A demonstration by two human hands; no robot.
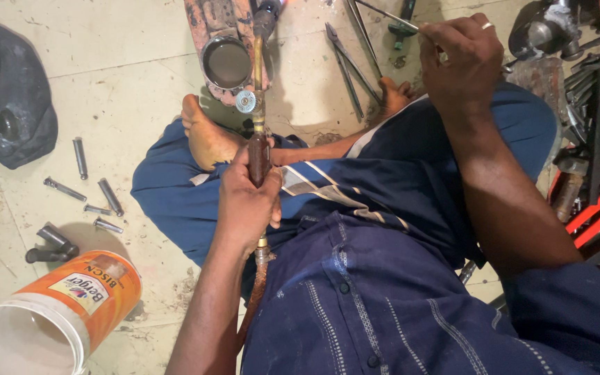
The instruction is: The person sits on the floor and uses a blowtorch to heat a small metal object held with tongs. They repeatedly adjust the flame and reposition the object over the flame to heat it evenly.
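Brass and dark metal make up the gas torch (257, 132) that runs up the middle of the view, its handle wrapped tight in the left hand (246, 201), fingers closed all the way round it above the lap. A reddish hose (257, 292) leaves the bottom of that hand and drops past the blue shirt. The torch neck carries a small round valve knob (246, 101) and points up toward a rusty reddish metal part (225, 42) lying on the pale concrete floor (126, 90), which has a round dark opening in it; the tip sits at the far edge of the frame, so whether it touches the part is hard to tell. The right hand (458, 64) is raised to the right, closed around a thin metal rod (387, 15) that slants up and left from the pinched fingers. Long-handled pliers (348, 66) lie on the floor between the two hands, beside a bare foot. Off to the left sit several short steel bolts (85, 187), a dark cloth cap (8, 90), and an orange tin can (57, 312) tipped on its side with its open white mouth facing the camera. A heap of dark tools (592, 111) fills the right edge.
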